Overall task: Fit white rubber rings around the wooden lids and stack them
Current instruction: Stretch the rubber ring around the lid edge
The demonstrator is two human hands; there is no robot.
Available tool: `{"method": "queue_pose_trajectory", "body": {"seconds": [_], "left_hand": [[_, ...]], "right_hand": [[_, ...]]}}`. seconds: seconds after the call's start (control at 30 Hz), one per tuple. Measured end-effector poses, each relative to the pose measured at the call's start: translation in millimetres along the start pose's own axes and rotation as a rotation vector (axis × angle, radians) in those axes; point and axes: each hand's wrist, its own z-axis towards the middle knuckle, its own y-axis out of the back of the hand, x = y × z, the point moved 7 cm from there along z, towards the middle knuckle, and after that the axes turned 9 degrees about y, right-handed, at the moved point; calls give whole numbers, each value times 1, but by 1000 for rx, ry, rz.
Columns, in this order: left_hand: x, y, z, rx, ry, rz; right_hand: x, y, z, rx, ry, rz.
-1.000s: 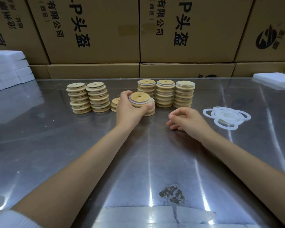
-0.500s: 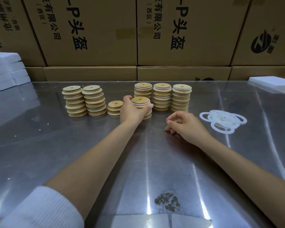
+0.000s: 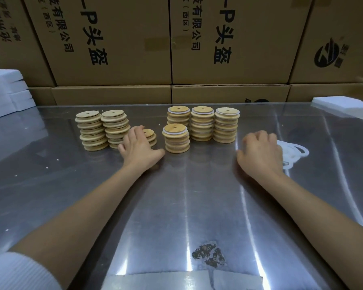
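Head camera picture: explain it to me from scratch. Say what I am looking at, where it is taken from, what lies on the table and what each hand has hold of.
There is no machine here. A person wears a camera on the head, so you look forward and down along their own two bare arms onto a shiny metal table.

On the far left stand two tall stacks of plain wooden lids, with a short stack beside them. Toward the middle stand four stacks of lids with white rings fitted. At the right lies a heap of loose white rubber rings. Cardboard boxes line the back.

The left hand reaches onto the short stack, fingers over its top lid; whether it grips yet is unclear. The right hand is at the rings, fingers curled, but its hold is hidden.
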Motion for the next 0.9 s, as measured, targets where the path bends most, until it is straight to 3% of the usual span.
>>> {"method": "queue_pose_trajectory", "body": {"seconds": [0.17, 0.4, 0.53, 0.67, 0.77, 0.9], "left_hand": [[-2, -9, 1, 89, -85, 125], [-13, 7, -14, -147, -252, 224], [-17, 17, -22, -188, -313, 200], [-16, 38, -30, -311, -348, 98], [-25, 56, -47, -377, -475, -32], [-57, 59, -84, -232, -726, -129]], "right_hand": [[-16, -15, -3, 178, -140, -3], [-11, -8, 0, 96, -47, 30], [-11, -8, 0, 53, -21, 78], [-9, -4, 2, -53, 2, 186], [-11, -2, 4, -136, -50, 383], [-11, 1, 5, -205, -121, 696]]}}
